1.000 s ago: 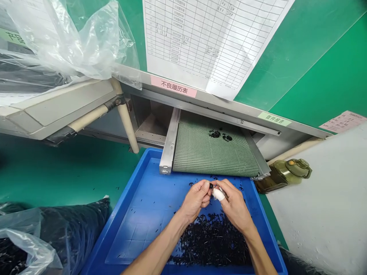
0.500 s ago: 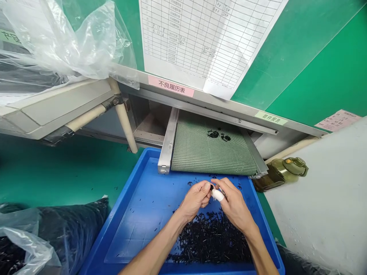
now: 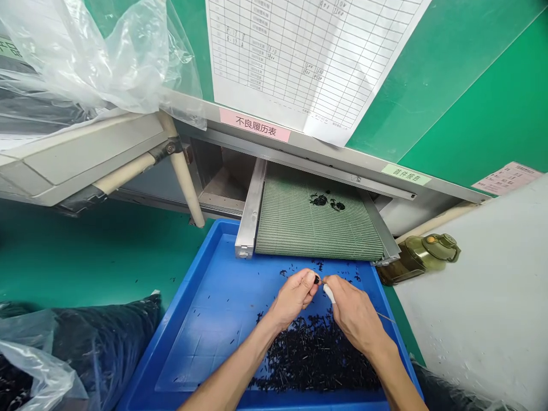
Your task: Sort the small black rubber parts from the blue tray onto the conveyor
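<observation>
My left hand (image 3: 295,294) is closed, pinching a small black plastic part (image 3: 317,279) between thumb and fingertips. Right beside it, my right hand (image 3: 353,308) is closed with its fingertips at the part. A thin rod-like tool (image 3: 386,317) sticks out behind the right hand; its kind is too small to tell. White wrapping (image 3: 329,293) covers the right thumb. Both hands are over a blue tray (image 3: 205,319), where a heap of small black pieces (image 3: 317,359) lies below them.
A green conveyor belt (image 3: 291,228) carrying a few black parts (image 3: 319,200) ends over the tray's far side. An olive bottle (image 3: 422,257) stands at the right. Plastic bags of black material (image 3: 107,337) lie at left. A metal-edged board with a paper form (image 3: 299,74) rises ahead.
My right hand has turned over, its fingers curling in and its back now facing up. The thin tool's rear end now shows beyond it. My left hand stays about in place with the part.
</observation>
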The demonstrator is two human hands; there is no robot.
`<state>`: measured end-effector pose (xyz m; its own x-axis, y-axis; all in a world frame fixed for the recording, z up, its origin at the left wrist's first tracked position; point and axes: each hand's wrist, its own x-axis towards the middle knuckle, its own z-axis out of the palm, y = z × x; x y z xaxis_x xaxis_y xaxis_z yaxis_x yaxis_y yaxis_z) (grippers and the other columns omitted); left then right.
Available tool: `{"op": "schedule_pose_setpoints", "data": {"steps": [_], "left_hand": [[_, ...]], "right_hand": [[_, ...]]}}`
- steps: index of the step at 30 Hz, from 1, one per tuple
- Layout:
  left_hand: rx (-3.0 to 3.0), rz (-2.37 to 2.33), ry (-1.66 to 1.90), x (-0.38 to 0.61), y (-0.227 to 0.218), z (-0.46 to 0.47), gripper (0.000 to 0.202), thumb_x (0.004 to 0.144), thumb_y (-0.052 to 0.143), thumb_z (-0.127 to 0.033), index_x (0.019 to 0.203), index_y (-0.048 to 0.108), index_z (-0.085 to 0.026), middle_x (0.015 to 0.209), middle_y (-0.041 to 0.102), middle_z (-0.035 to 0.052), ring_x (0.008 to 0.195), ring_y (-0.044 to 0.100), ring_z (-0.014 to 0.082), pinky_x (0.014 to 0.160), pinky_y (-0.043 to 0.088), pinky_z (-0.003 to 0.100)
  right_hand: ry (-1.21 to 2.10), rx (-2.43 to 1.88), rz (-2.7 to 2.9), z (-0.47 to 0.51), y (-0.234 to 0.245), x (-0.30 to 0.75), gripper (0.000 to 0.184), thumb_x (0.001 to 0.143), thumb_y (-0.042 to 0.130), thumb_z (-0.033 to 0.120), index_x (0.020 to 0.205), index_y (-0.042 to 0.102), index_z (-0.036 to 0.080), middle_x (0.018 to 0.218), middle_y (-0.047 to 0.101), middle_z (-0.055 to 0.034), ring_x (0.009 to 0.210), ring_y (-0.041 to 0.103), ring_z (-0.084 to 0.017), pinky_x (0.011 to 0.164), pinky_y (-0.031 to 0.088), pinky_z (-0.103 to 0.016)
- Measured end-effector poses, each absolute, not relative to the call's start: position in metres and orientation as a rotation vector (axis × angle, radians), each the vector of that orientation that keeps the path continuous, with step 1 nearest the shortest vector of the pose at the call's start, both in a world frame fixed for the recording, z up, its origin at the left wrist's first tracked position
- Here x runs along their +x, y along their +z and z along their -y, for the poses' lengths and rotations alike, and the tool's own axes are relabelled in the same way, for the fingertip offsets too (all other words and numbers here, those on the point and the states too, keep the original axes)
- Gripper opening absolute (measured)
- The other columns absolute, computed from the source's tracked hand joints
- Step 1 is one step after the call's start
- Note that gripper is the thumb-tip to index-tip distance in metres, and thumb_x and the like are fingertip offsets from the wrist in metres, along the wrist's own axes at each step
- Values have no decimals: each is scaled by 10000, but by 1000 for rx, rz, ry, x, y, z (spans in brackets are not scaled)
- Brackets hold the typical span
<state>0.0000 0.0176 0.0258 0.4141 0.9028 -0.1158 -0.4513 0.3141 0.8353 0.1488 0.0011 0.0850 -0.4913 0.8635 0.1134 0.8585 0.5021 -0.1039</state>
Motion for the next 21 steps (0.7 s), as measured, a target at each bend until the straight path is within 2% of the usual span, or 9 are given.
{"op": "schedule_pose_setpoints", "data": {"steps": [5, 12, 18, 21], "left_hand": [[789, -639, 973, -1, 28, -17, 416, 807, 499, -582, 769, 425, -175, 628, 378, -68, 439, 184, 32, 412, 105, 210], [843, -670, 937, -3, 28, -16, 429, 801, 497, -594, 737, 412, -179, 609, 366, -73, 443, 181, 34, 419, 119, 205], [867, -709, 1016, 8, 22, -16, 419, 784, 528, -584, 736, 431, -180, 583, 325, -85, 443, 204, 40, 408, 141, 196], [837, -749, 1051, 13, 20, -17, 405, 777, 548, -566, 752, 470, -170, 578, 332, -81, 444, 220, 39, 402, 147, 188]], "right_hand": [[4, -1405, 2615, -5, 80, 152, 309, 790, 324, -5, 906, 501, 220, 837, 588, -24, 795, 531, -158, 676, 380, -246], [-149, -1385, 2725, -7, 87, 157, 269, 821, 362, 9, 849, 517, 226, 743, 560, 0, 719, 474, -165, 646, 343, -253], [34, -1691, 2376, 0, 68, 141, 263, 826, 330, 49, 883, 535, 203, 729, 600, -19, 633, 530, -153, 563, 339, -236], [200, -1758, 2110, 0, 55, 137, 276, 866, 311, 119, 977, 554, 185, 724, 637, -33, 605, 570, -154, 539, 358, -232]]}}
